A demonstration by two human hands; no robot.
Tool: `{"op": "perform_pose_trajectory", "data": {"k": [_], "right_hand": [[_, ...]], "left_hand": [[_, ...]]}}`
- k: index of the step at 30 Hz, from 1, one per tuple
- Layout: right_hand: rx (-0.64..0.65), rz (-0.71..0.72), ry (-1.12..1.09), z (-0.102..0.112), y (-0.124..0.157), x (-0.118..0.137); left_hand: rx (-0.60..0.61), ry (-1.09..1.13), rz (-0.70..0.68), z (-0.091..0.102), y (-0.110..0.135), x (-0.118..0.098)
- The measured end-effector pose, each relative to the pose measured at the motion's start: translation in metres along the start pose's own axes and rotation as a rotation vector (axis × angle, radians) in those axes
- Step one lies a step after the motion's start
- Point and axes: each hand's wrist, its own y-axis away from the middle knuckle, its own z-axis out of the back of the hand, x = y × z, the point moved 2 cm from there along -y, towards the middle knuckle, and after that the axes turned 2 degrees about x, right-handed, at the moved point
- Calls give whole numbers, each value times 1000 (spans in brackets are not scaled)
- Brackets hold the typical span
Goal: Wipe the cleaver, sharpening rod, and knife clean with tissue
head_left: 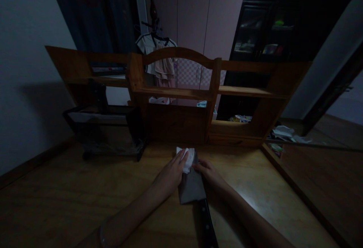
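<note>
A cleaver point(192, 187) lies flat on the wooden desk point(85, 191), its wide grey blade pointing away from me and its black handle point(206, 221) toward me. My left hand point(169, 175) presses a crumpled white tissue point(187, 157) onto the far end of the blade, fingers closed on it. My right hand point(208, 172) rests on the blade's right edge beside the tissue, fingers curled down against the metal.
A wooden shelf unit point(176, 93) stands at the desk's back edge. A black wire rack point(104, 127) sits at the back left. Papers point(283, 132) lie at the right by the desk's edge. Behind are a pink wardrobe point(195, 17) and hanging clothes point(159, 59).
</note>
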Motion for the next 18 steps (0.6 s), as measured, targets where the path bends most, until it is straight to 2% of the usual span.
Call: {"op": "perform_pose_trajectory", "data": {"k": [10,18], "right_hand": [[41,9,5,0,-1,-2],[19,23,10,0,-2,-2]], "left_hand": [[-16,24,-13,-4,0,3],[-7,19,-20,-3,-1,2]]}}
